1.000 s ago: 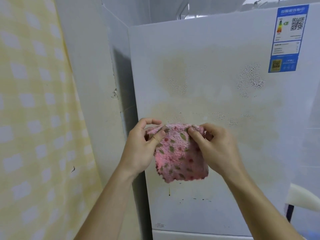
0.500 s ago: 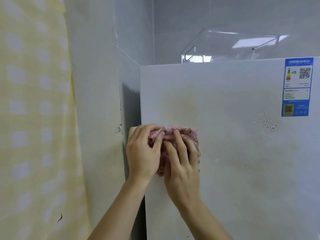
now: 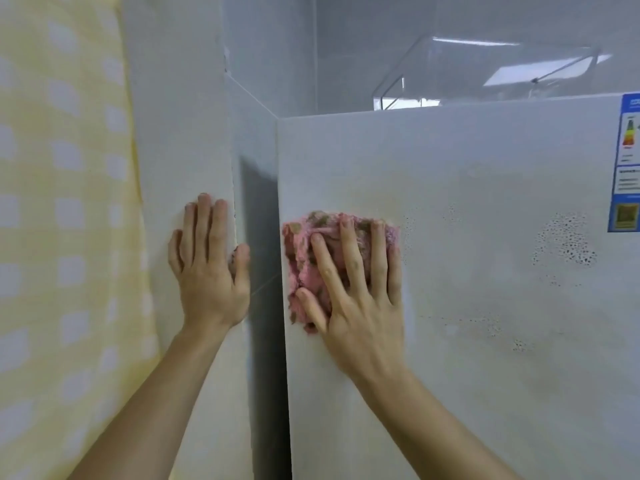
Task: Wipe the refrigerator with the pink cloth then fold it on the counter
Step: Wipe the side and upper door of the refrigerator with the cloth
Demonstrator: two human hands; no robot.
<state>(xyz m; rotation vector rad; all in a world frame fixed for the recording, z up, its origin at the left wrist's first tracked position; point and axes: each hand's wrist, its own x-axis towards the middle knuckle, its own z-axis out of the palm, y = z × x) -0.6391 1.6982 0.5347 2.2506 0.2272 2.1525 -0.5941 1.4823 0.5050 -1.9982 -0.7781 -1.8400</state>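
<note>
One flat right hand (image 3: 360,306) pressed the pink cloth (image 3: 300,258) to the refrigerator (image 3: 485,375), left hand (image 3: 207,275) flat on the wall (image 3: 173,133). Specks (image 3: 568,244) at right looked unwiped; folding was pending.

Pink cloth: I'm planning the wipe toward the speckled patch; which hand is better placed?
Right, probably. The right hand presses the pink cloth flat on the refrigerator door, speckled patch on its side; the left hand rests on the wall, off the cloth.

Presses cloth (image 3: 298,258) against fridge (image 3: 467,306) front near its left edge with spread right hand (image 3: 356,296); rests left hand (image 3: 207,271) flat on wall (image 3: 180,133), beside yellow curtain (image 3: 62,202).
</note>
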